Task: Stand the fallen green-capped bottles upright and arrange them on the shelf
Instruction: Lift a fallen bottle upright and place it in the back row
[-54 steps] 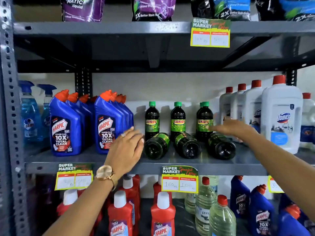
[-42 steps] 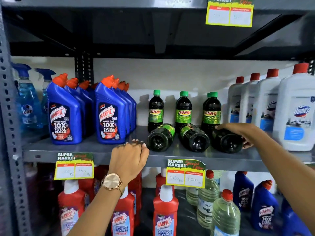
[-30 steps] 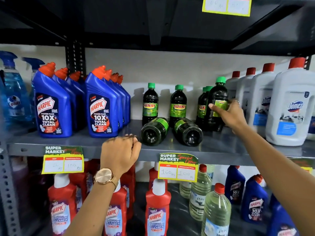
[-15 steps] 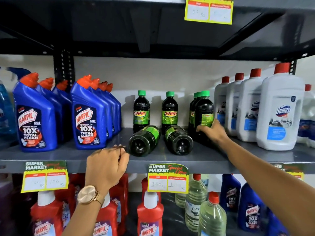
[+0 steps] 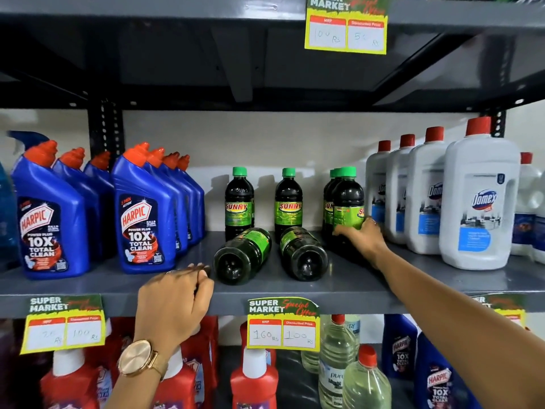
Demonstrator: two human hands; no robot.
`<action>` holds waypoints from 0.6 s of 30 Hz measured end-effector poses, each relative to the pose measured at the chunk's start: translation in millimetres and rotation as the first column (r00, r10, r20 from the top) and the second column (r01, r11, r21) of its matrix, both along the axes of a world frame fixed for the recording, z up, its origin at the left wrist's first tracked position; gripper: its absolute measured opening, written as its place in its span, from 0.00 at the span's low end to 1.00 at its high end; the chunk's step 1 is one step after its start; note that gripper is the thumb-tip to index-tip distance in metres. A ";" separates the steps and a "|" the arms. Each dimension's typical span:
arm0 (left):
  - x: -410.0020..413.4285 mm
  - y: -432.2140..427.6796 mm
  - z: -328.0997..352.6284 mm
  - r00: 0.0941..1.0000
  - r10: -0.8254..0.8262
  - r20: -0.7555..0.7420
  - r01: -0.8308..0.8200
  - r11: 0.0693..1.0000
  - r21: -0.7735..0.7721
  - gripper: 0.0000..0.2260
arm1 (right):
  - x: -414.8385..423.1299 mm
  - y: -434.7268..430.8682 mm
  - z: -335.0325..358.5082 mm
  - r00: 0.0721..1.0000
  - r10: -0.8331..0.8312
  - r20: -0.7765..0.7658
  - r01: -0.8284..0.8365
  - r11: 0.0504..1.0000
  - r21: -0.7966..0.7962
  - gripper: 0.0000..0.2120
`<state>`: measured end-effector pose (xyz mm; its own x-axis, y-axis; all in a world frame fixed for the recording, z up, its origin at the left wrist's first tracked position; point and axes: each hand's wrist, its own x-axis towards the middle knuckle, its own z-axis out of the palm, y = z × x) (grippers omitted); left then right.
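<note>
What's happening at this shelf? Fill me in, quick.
A person is tidying the green-capped bottles on the middle shelf. The right hand has its grip on an upright bottle beside the white jugs, set in front of another green-capped one. The left hand rests curled on the shelf edge, holding nothing. Two bottles lie on their sides, bases toward the camera, in front of two upright ones. They are not yet stood up.

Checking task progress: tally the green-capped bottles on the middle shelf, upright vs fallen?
Upright: 4, counting the upright bottle in the right hand and one half hidden behind it.
Fallen: 2, the left fallen bottle and the right fallen bottle.
Total: 6
</note>
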<state>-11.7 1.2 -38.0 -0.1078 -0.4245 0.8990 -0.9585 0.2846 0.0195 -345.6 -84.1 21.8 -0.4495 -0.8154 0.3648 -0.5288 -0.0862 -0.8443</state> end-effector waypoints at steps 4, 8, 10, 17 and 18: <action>-0.4 -0.3 -0.5 1.000 0.007 -0.002 -0.007 1.000 0.009 0.17 | -4.4 0.8 -3.6 0.999 0.036 0.016 -0.035 0.999 -0.038 0.22; -1.1 0.1 0.3 1.000 0.015 -0.007 -0.015 1.000 0.021 0.17 | -6.0 -4.5 -4.5 0.996 -0.061 -0.062 0.061 0.998 0.013 0.42; -1.0 0.1 0.9 1.000 0.015 -0.008 -0.015 1.000 0.024 0.16 | -5.8 -7.8 -5.6 0.994 -0.087 -0.062 0.091 0.993 0.074 0.46; -1.7 1.7 1.2 1.000 0.008 -0.014 -0.007 0.999 0.036 0.15 | -12.9 -12.5 -9.3 0.997 -0.032 -0.070 0.035 0.999 0.037 0.28; -2.1 1.9 1.5 1.000 0.009 -0.011 -0.008 0.999 0.036 0.15 | -12.2 -11.7 -9.2 0.995 -0.048 -0.090 0.052 0.998 0.043 0.31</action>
<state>-13.8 3.1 -36.5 -0.0944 -0.4571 0.8844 -0.9605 0.2753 0.0397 -357.7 -95.8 12.7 -0.4576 -0.8091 0.3688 -0.6046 -0.0210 -0.7962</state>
